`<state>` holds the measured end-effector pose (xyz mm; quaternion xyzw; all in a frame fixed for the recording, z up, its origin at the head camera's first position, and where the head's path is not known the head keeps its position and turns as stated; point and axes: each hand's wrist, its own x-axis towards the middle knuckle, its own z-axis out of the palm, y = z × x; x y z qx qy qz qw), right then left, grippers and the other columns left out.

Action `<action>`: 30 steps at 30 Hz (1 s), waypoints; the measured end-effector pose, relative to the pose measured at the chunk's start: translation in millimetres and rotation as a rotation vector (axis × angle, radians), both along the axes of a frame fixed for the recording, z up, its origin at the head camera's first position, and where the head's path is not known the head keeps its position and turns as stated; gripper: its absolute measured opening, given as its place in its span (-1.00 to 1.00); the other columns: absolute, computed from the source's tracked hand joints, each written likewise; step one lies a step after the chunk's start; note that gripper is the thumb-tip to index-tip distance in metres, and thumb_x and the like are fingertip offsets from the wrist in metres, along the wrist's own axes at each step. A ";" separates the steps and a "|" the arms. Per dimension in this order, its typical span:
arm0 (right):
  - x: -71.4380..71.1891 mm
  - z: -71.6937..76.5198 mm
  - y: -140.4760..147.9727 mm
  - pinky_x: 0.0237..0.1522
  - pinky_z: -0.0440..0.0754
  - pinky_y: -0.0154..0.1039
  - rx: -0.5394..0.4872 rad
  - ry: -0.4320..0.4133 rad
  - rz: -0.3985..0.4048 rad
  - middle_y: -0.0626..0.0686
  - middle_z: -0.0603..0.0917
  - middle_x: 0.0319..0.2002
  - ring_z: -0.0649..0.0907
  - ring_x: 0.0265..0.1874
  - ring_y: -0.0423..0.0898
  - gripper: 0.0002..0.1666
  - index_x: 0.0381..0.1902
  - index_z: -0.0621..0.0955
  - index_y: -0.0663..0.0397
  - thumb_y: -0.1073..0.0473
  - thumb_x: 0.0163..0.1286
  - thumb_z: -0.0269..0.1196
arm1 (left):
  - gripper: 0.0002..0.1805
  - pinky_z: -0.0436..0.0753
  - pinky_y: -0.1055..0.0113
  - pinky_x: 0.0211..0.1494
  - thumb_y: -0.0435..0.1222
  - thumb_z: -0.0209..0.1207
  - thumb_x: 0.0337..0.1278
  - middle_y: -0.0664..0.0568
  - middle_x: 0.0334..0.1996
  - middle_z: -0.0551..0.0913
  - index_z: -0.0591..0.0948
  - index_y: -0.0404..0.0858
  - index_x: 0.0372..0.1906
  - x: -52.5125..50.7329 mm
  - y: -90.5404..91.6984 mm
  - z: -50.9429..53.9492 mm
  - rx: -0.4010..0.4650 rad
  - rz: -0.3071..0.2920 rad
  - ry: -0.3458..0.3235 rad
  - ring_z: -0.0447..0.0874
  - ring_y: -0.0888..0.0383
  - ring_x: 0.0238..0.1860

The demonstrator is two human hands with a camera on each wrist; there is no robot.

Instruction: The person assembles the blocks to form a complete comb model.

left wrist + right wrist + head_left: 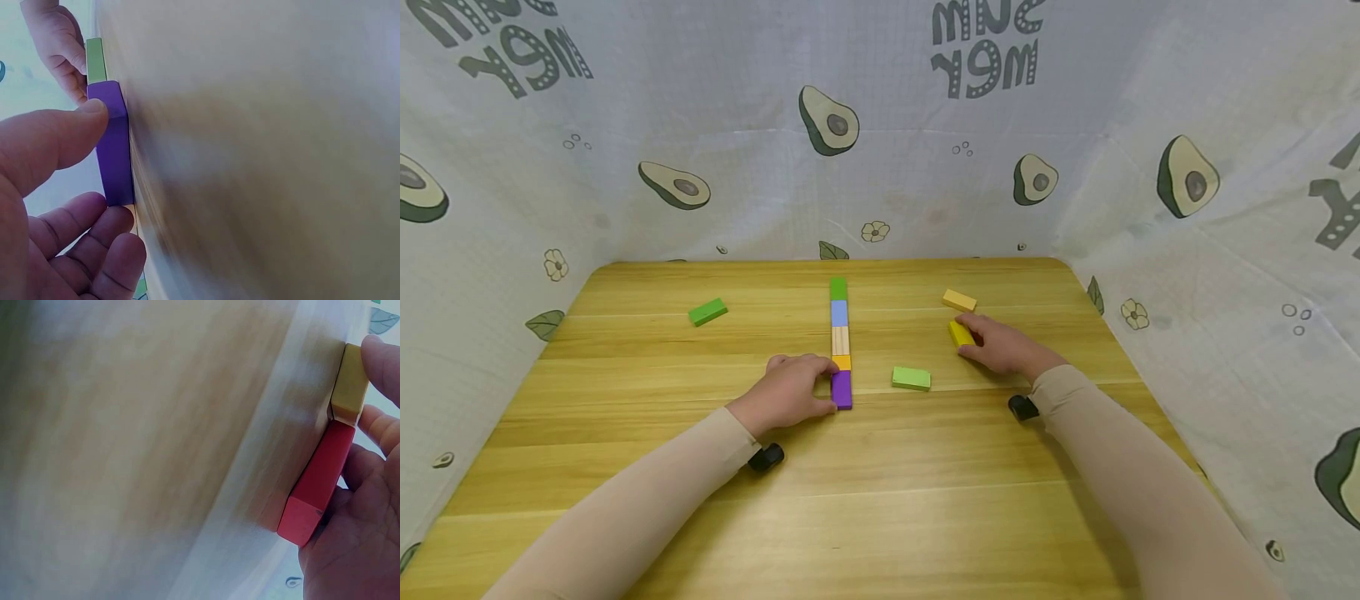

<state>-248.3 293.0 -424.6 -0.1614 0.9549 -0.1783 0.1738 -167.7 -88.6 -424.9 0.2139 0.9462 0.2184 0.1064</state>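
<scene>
In the head view, the left hand [787, 392] pinches a purple block [842, 391] between thumb and fingers, at the near end of a straight row. Beyond it lie an orange block [842, 362], natural wood pieces [840, 341], a blue block [839, 313] and a green block [838, 289]. The left wrist view shows the thumb against the purple block [114, 147]. Over to the right, the right hand [1003, 346] has thumb and fingers around a yellow block [959, 334]. A red block [317, 481] lies beside that yellow block [350, 384] in the right wrist view; the hand hides it from the head view.
A light green block [912, 378] lies between the hands. A yellow-orange block [959, 301] is just beyond the right hand, and another green block [708, 312] lies at the far left of the wooden table [850, 533]. Printed cloth [737, 100] hangs around the table.
</scene>
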 end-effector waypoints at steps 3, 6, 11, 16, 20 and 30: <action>0.2 0.1 0.1 0.53 0.32 0.31 -0.003 -0.005 -0.003 0.43 0.20 0.59 0.40 0.47 0.36 -0.21 0.67 0.14 0.14 0.01 0.68 0.13 | -0.36 0.28 -0.15 0.46 -0.07 0.51 0.17 0.01 0.25 0.71 0.62 -0.23 0.30 -0.4 -0.2 -1.0 0.005 0.000 0.000 0.62 0.03 0.35; -0.2 -0.4 0.2 0.53 0.33 0.31 -0.007 -0.010 -0.005 0.43 0.23 0.57 0.41 0.45 0.34 -0.21 0.68 0.13 0.15 0.01 0.68 0.13 | -0.34 0.28 -0.15 0.46 -0.07 0.51 0.16 0.02 0.24 0.71 0.61 -0.23 0.31 -0.6 -0.7 -1.2 0.009 0.001 -0.005 0.63 0.04 0.34; -0.2 -0.8 0.1 0.51 0.35 0.30 -0.012 -0.007 -0.001 0.43 0.25 0.56 0.44 0.43 0.33 -0.21 0.67 0.14 0.16 0.02 0.68 0.13 | -0.31 0.27 -0.14 0.46 -0.07 0.51 0.16 0.01 0.26 0.70 0.58 -0.23 0.35 -2.3 -3.4 -0.4 0.022 0.002 -0.027 0.63 0.03 0.35; 0.5 -0.4 0.1 0.50 0.36 0.30 -0.016 -0.004 0.006 0.44 0.25 0.56 0.44 0.43 0.34 -0.20 0.67 0.14 0.17 0.00 0.68 0.14 | -0.28 0.26 -0.14 0.44 -0.05 0.46 0.20 -0.04 0.29 0.70 0.55 -0.23 0.40 -9.2 -12.9 1.2 0.040 0.018 -0.018 0.65 -0.04 0.33; -0.8 -1.5 0.5 0.52 0.33 0.30 -0.019 -0.007 -0.001 0.43 0.24 0.57 0.42 0.45 0.34 -0.21 0.67 0.14 0.16 0.01 0.68 0.13 | -0.29 0.27 -0.23 0.45 -0.04 0.41 0.29 -0.08 0.35 0.65 0.51 -0.22 0.46 -18.4 -26.9 5.5 0.029 0.051 0.007 0.65 -0.10 0.33; -0.8 -1.6 0.3 0.51 0.36 0.28 -0.023 -0.021 -0.015 0.40 0.27 0.55 0.45 0.40 0.29 -0.20 0.68 0.13 0.13 0.03 0.67 0.14 | -0.27 0.15 -0.44 0.48 -0.04 0.31 0.41 -0.26 0.56 0.36 0.40 -0.25 0.54 -54.7 -83.1 7.5 0.003 0.228 0.047 0.24 -0.32 0.59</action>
